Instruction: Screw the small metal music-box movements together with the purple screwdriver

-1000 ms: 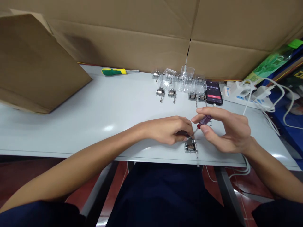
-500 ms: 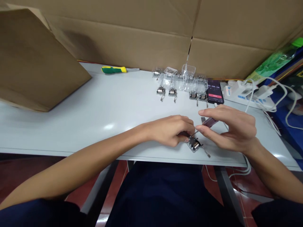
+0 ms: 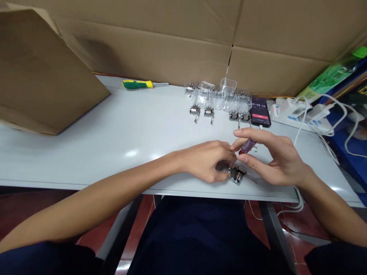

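Clenching a small clockwork music-box movement (image 3: 236,176) in the left grip (image 3: 207,164), with the fingertips curling over its near side. Pinching a slim screwdriver (image 3: 248,146) with a translucent purple handle in the right grip (image 3: 272,160), thumb and fingers closing around the handle from either side. Slanting the thin shaft down toward the top of the movement, its tip reaching the metal at the left fingers, though the exact contact point is too small to tell. Turning the movement away from its squarer stance of a second ago, with its crank (image 3: 249,178) now swinging off to the right instead of pointing at the desk edge.

Keeping the movement between both grips, close to the front edge of the desk (image 3: 86,114), apparently resting on the surface. Leaving a tiny metal bit (image 3: 254,149) lying just beyond the right fingers. Farther out, showing four more movements (image 3: 208,111) lying in a loose row before a cluster of clear plastic boxes (image 3: 228,86). Glowing just to their right, a phone (image 3: 260,112) is running a timer. Lying well off to the left, a yellow-and-green screwdriver (image 3: 137,84) is resting near the desk's back edge.
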The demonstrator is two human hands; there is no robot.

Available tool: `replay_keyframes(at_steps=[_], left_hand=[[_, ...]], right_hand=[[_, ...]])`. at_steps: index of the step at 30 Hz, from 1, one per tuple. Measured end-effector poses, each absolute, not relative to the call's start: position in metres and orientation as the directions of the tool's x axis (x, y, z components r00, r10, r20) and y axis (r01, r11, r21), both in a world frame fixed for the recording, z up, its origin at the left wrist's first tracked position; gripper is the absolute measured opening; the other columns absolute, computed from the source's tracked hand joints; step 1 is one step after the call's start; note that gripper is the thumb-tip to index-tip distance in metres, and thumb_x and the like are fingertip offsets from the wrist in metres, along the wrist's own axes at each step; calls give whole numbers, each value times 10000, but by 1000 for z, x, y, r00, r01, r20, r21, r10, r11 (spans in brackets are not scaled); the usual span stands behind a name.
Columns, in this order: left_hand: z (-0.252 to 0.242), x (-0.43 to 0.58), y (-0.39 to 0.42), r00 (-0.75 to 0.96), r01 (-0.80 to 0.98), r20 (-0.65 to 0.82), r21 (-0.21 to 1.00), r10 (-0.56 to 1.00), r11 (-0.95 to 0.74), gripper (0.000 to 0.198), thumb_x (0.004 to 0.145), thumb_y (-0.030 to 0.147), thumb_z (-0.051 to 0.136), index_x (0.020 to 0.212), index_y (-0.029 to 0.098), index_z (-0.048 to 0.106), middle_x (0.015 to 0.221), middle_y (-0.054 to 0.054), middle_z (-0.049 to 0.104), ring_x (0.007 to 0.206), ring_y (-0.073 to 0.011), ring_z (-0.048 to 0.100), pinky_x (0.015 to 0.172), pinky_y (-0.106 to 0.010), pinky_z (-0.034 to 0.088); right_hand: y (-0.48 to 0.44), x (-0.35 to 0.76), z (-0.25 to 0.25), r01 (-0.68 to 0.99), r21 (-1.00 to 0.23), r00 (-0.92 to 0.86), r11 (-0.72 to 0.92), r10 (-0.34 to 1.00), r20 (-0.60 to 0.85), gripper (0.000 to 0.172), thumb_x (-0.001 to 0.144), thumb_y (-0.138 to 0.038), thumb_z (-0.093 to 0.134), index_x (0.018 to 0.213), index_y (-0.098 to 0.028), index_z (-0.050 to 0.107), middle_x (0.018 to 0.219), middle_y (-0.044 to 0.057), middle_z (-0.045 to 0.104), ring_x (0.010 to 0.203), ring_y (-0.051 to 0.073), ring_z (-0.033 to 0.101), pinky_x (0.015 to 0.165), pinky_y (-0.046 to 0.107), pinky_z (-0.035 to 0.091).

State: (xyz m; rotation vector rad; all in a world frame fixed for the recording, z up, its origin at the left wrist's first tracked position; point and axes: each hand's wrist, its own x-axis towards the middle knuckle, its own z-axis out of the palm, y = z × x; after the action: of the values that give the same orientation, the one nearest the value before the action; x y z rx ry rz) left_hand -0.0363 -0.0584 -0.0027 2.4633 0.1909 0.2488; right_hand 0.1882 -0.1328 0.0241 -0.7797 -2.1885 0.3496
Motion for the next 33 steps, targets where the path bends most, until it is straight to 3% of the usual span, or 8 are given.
replay_keyframes(at_steps=[5,12,16,20,27,33], left_hand=[[-8,-35,-60,960,82,151,651,234,-754,119,822,273,706,853,170,656,921,-38,614,837,-180,605,764,-321,492],[-12,-31,-59,948,26,199,727,248,-686,110,804,247,716,807,174,634,908,-35,638,844,-178,625,783,-320,505],[-13,-30,-58,950,-3,215,733,227,-680,100,800,233,708,801,170,631,902,-33,650,824,-165,613,760,-311,498],[-13,-30,-59,953,5,196,754,231,-657,88,789,206,701,819,169,628,856,-11,649,764,-138,602,711,-286,487],[-12,-30,-59,949,24,205,711,239,-703,66,803,231,690,824,168,691,836,-27,683,767,-162,621,722,-303,493],[-13,-31,-59,950,21,212,691,230,-723,94,819,261,707,825,168,692,868,-37,667,800,-171,623,730,-303,496]], right_hand=[[-135,187,27,393,-468,-504,792,611,610,695,850,-31,757,1479,-253,562,1291,44,752,981,159,753,909,307,626],[-134,187,24,402,-470,-513,786,618,596,728,858,-37,749,1509,-266,517,1278,39,744,970,141,738,921,290,617],[-136,186,26,295,-563,-537,772,621,571,707,850,-38,753,1495,-242,549,1156,34,759,970,158,734,889,308,632],[-139,184,29,214,-643,-575,735,627,525,639,916,-10,641,1505,-243,550,1169,51,757,1014,168,735,873,320,640],[-130,189,27,407,-384,-522,829,556,646,657,839,-137,827,1438,-282,601,1050,19,794,817,163,736,747,318,629],[-132,189,28,351,-517,-542,781,619,568,676,903,-58,697,1519,-274,524,1224,42,776,1005,170,757,868,318,641]])
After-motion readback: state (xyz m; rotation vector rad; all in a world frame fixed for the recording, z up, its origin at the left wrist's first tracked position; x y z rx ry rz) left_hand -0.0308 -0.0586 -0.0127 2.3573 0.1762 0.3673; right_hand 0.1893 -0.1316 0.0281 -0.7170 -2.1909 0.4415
